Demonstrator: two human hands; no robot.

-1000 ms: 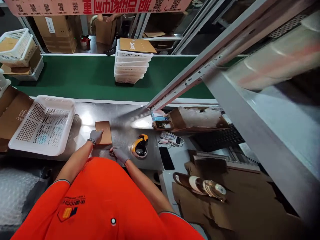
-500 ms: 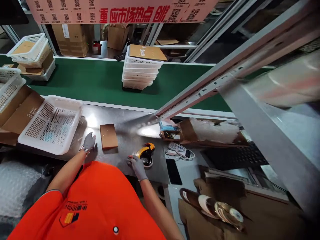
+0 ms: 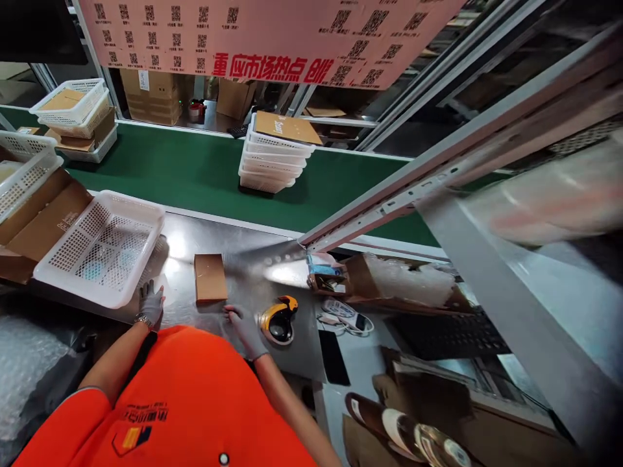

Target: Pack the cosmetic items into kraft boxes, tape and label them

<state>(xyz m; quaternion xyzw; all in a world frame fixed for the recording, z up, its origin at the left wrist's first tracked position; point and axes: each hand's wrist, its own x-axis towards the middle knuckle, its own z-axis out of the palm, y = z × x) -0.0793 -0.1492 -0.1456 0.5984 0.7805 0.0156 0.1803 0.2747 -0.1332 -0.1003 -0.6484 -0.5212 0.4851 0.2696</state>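
Note:
A small flat brown cardboard box [image 3: 211, 279] lies on the metal worktable between my hands. My left hand [image 3: 152, 303], in a grey glove with bare fingertips, rests open with fingers spread beside the right rim of a white plastic basket [image 3: 92, 292]. Just below the box's lower right corner, my right hand [image 3: 244, 331] is stretched leftward with fingers extended, gloved alike and slightly blurred. I see nothing held in it. Right of this hand sits a yellow and black tape dispenser [image 3: 280, 321], apart from the fingers.
A green conveyor belt [image 3: 185, 175] runs behind the table, carrying stacked white baskets [image 3: 275, 155]. A metal post [image 3: 379, 201] slants across the right side. Nearby are a black phone [image 3: 333, 357], a wired scanner-like device [image 3: 346, 312], a keyboard [image 3: 448, 334] and bubble wrap [image 3: 34, 363].
My right hand has left the tape dispenser and moved left toward the cardboard box. My left hand has shifted left and down, closer to the basket. The view has tilted up slightly.

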